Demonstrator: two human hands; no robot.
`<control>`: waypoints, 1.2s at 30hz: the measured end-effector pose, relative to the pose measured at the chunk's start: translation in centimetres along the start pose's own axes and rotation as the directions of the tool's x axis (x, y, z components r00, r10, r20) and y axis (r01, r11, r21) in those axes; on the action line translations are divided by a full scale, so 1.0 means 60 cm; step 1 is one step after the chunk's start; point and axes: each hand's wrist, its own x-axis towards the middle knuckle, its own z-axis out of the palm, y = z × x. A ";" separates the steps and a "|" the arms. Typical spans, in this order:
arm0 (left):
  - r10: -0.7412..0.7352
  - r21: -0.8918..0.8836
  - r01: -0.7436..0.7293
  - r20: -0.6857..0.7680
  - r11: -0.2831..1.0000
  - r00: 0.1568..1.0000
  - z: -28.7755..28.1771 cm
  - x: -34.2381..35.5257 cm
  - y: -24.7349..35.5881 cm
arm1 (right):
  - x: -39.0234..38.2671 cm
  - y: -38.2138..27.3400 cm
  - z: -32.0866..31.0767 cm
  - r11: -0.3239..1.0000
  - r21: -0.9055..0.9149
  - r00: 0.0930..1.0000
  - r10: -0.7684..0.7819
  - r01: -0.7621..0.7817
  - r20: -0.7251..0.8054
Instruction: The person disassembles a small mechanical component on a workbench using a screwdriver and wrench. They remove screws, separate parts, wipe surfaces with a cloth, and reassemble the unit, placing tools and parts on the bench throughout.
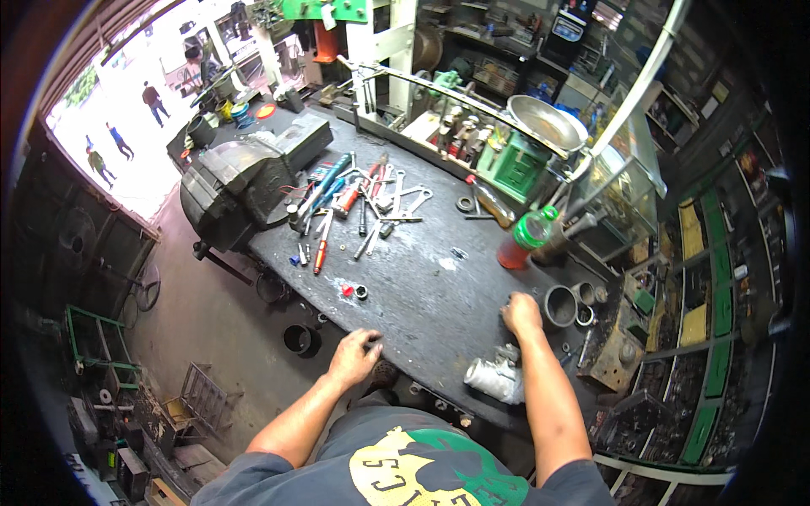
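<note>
Your left hand [354, 356] rests half-curled, empty, on the bench [422, 278] edge; right hand [521, 314] lies empty above the casting [495, 377]: heavy, rigid metal, grip its body.

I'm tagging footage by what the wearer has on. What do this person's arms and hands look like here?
Both arms are bare from the short sleeves down: no gloves, watch or wristband shows on the left hand or the right hand. The sleeves belong to a dark grey T-shirt with a green and pale yellow print on the chest.
</note>
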 end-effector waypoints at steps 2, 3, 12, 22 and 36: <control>0.090 0.078 -0.080 -0.141 0.994 0.986 -0.027 0.067 -0.040 | -0.043 -0.013 -0.019 0.982 0.152 0.979 -0.081 0.110 -0.186; 0.114 0.117 -0.092 -0.195 0.989 0.974 -0.035 0.113 -0.065 | -0.068 -0.026 -0.039 0.973 0.193 0.975 -0.088 0.129 -0.206; -0.243 0.495 0.171 0.085 0.852 0.966 -0.084 0.432 -0.106 | -0.279 -0.079 -0.105 0.956 0.291 0.975 0.107 -0.047 -0.193; -0.237 0.507 0.205 -0.002 0.837 0.972 -0.098 0.428 -0.033 | -0.375 -0.117 -0.098 0.893 0.449 0.909 0.192 -0.006 -0.370; -0.057 0.581 0.100 -0.092 0.808 0.994 -0.067 0.784 -0.168 | -0.483 -0.102 -0.126 0.926 0.365 0.954 0.194 -0.100 -0.230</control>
